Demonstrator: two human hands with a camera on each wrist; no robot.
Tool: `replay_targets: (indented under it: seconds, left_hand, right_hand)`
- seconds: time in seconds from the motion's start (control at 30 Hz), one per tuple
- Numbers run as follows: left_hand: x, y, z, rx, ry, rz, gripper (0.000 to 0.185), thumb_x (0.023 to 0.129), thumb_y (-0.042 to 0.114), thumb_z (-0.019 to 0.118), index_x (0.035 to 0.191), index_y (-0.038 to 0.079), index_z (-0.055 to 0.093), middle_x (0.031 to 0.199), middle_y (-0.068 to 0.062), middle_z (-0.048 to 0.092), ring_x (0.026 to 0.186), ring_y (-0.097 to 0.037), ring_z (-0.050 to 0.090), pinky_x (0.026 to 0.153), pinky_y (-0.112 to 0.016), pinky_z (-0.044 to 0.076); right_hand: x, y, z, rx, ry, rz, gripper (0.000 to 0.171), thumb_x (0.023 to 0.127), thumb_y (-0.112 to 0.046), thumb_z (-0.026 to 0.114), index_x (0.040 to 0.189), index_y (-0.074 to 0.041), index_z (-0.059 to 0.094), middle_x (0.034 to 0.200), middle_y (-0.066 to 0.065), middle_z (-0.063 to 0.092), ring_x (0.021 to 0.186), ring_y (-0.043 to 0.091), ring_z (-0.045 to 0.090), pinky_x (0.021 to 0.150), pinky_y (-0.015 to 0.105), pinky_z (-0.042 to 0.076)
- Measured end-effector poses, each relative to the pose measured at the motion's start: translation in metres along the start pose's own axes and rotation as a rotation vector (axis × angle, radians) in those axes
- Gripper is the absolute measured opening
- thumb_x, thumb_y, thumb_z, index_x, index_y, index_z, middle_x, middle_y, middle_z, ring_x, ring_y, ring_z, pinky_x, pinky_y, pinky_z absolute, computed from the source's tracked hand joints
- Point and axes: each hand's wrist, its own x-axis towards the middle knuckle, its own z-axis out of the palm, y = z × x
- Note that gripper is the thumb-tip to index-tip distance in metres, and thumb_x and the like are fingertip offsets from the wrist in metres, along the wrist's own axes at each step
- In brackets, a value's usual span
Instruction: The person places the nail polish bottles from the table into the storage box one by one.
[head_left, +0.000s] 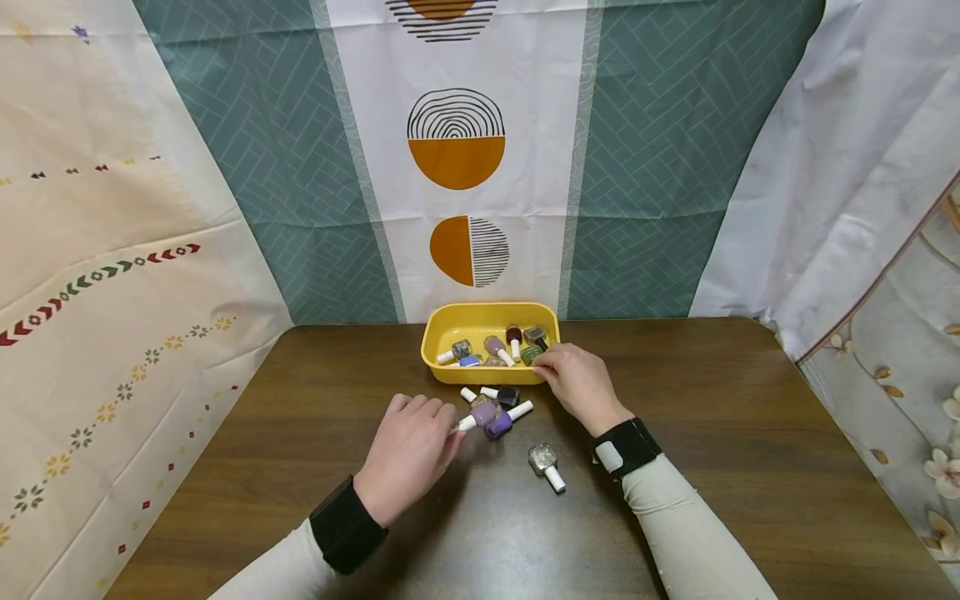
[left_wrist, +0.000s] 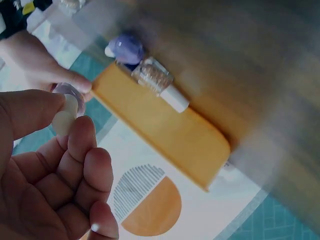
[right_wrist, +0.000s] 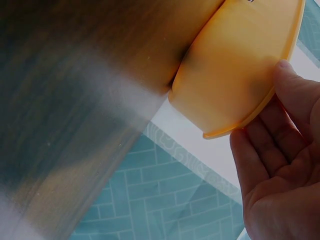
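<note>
A yellow tray (head_left: 438,329) at the table's back holds several nail polish bottles. My left hand (head_left: 453,421) pinches the white cap of a pale lilac bottle (head_left: 485,411) lying in front of the tray. The left wrist view shows thumb and forefinger closed on that bottle (left_wrist: 67,102). My right hand (head_left: 543,367) reaches the tray's front right rim near a green bottle (head_left: 532,353). In the right wrist view its palm (right_wrist: 277,165) is empty beside the tray (right_wrist: 235,65), fingers relaxed.
Loose on the brown table (head_left: 712,433) lie a purple bottle (head_left: 498,426), a dark bottle (head_left: 507,395) and a silver glitter bottle (head_left: 543,458). Patterned curtains hang behind and on both sides. The left wrist view shows a glitter bottle (left_wrist: 152,76) against the tray (left_wrist: 160,132).
</note>
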Motion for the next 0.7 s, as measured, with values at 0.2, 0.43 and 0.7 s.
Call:
replay_targets:
  seconds: [0.2, 0.43, 0.7]
  left_hand:
    - [0.01, -0.004, -0.005, 0.003, 0.035, 0.002, 0.027, 0.093, 0.029, 0.092, 0.093, 0.012, 0.071, 0.076, 0.003, 0.06, 0.074, -0.019, 0.052, 0.079, -0.039, 0.045]
    - [0.021, -0.009, -0.006, 0.005, 0.054, -0.006, 0.027, 0.095, 0.03, 0.091, 0.092, 0.013, 0.07, 0.076, 0.002, 0.059, 0.075, -0.021, 0.052, 0.079, -0.04, 0.045]
    - [0.034, -0.016, -0.007, 0.041, 0.071, -0.013, 0.027, 0.095, 0.029, 0.091, 0.094, 0.011, 0.071, 0.083, -0.004, 0.07, 0.081, -0.025, 0.061, 0.079, -0.04, 0.045]
  right_hand:
    - [0.0, 0.001, 0.001, 0.003, 0.007, -0.007, 0.008, 0.099, -0.016, 0.085, 0.104, -0.009, 0.086, 0.098, 0.004, 0.078, 0.094, 0.025, 0.072, 0.085, 0.047, 0.061]
    - [-0.001, 0.001, 0.001, 0.005, 0.004, 0.0, 0.008, 0.098, -0.015, 0.086, 0.104, -0.009, 0.086, 0.098, 0.003, 0.077, 0.093, 0.024, 0.072, 0.085, 0.047, 0.061]
    - [-0.001, 0.0, 0.0, 0.008, -0.012, 0.01, 0.009, 0.098, -0.015, 0.085, 0.106, -0.01, 0.086, 0.098, 0.003, 0.077, 0.093, 0.023, 0.071, 0.086, 0.046, 0.061]
